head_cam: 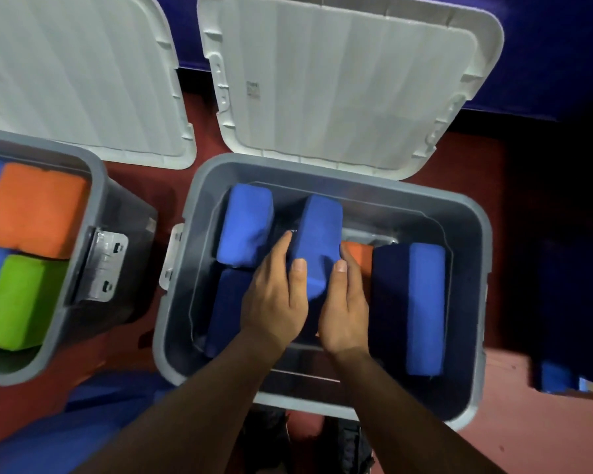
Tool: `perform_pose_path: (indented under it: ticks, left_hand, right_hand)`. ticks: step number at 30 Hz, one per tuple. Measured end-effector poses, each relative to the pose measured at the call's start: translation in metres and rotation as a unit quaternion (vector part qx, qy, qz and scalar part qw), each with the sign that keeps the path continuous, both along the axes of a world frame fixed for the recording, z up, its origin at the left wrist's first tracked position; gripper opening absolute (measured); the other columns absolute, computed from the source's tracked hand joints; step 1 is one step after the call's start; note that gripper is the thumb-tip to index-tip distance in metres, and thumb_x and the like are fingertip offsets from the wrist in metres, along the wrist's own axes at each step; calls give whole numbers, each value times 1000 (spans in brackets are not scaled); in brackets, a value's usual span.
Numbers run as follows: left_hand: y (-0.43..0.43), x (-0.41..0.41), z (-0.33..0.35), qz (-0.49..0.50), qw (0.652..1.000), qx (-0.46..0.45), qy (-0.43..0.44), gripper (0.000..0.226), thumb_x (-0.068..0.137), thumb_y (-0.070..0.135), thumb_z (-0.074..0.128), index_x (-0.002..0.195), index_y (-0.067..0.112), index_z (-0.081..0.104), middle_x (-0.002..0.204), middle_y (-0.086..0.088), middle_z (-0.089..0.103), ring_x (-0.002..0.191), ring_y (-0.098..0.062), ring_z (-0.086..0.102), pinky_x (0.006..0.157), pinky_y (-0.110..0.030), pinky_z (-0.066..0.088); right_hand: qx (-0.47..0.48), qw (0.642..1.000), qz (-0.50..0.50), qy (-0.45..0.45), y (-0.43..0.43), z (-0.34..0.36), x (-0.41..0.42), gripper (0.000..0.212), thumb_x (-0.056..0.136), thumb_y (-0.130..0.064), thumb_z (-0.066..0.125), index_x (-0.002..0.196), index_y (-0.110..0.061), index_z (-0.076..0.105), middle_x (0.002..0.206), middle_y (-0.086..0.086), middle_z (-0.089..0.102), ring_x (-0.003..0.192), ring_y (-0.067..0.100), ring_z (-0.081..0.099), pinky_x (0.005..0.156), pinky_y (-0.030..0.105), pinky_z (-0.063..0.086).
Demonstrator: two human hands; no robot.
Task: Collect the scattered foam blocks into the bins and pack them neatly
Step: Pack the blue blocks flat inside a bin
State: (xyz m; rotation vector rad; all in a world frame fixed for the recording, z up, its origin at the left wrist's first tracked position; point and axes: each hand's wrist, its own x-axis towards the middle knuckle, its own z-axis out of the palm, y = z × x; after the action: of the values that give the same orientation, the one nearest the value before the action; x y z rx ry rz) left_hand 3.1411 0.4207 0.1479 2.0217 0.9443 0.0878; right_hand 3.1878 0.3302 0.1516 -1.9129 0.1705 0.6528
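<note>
Head view: blue foam block on edge mid grey bin, clasped between left hand and right hand, thumbs on top. Likely light and squashy; best gripped gently by long flanks.

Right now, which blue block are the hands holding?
The middle blue block, gripped between the left hand and right hand; no other is held.

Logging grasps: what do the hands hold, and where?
One blue foam block: left hand and right hand grip its near end from opposite sides.
</note>
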Motion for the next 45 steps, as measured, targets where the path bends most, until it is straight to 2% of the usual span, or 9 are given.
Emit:
perform_pose_path:
  ticks: [6,11,14,20,22,26,33,38,45]
  left_hand:
    - [3,-10,-2,-20,997,-2,71,86,86,68,9,159,26,27,156,-2,45,137,-27,47,105,-43,44]
    - [17,20,-14,-12,997,-26,66,91,85,69,12,161,19,15,163,-6,32,142,-28,41,108,-41,39]
    - [30,24,-32,-72,992,76,65,79,96,57,15,158,10,29,156,-10,44,140,-30,45,111,-47,34]
    - [55,35,-64,-156,956,224,108,66,102,51,17,157,18,35,161,4,37,153,-25,24,117,-53,16]
    - [63,35,-75,-171,944,253,123,66,102,50,16,159,20,31,165,0,28,154,-24,19,120,-53,15]
    - [68,28,-90,-180,925,308,130,66,104,47,11,160,16,27,167,-2,24,155,-25,16,123,-53,16]
    - [66,25,-98,-176,910,351,136,62,106,41,12,162,16,19,169,0,15,156,-24,10,124,-52,13]
    - [65,25,-95,-182,912,338,144,63,105,44,14,161,15,21,168,-3,19,156,-24,13,124,-52,13]
    - [56,23,-80,-185,906,350,148,67,106,46,12,159,8,27,167,-10,22,155,-24,18,122,-55,18]
  right_hand:
    - [-49,997,4,63,6,-6,-6,80,91,-73,18,151,-29,48,153,-5,50,143,13,42,122,33,28]
    - [-27,997,-14,76,27,-23,29,48,104,-59,28,133,-31,55,127,-19,58,113,-5,54,97,13,32]
    - [-3,994,10,113,38,-40,42,31,107,-53,28,119,-40,55,105,-32,54,94,-14,52,82,4,31]
    - [19,989,38,138,52,-74,44,68,102,-67,20,159,-30,30,162,-17,29,148,1,25,126,34,19]
    - [14,989,48,138,58,-83,45,80,93,-81,18,160,-37,25,165,-16,26,149,-1,22,126,36,20]
    - [9,992,85,95,73,-86,48,58,107,-56,11,162,-38,10,166,-20,15,140,-10,16,115,16,13]
    - [0,994,91,63,77,-96,46,57,109,-51,13,162,-32,12,166,-16,19,135,-15,16,93,-9,11]
    - [8,993,94,71,71,-90,46,60,107,-55,17,162,-32,11,168,-9,19,152,6,20,111,14,15]
    - [-5,999,40,6,24,-58,37,52,110,-44,25,159,-27,30,163,-12,33,149,4,27,112,13,16]
